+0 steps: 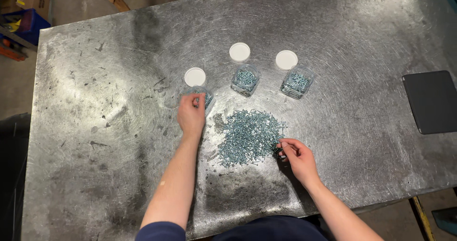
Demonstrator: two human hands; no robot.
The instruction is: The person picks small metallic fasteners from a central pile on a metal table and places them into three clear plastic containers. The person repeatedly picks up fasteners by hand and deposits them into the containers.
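on the metal table (pixel 95 126) | three clear jars (pixel 245 79) hold screws | left grip (pixel 191 113) grasping leftmost jar (pixel 205 98) | right grip (pixel 296 156) pinching screws (pixel 250 136)

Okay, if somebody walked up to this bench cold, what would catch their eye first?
Most likely the pile of silvery screws heaped mid-table on the scuffed metal table, with the right hand picking at its right edge. Next, the three clear jars of screws behind it, each with a white lid lying beside it; the left hand is over the leftmost jar. A dark flat pad lies at the far right.
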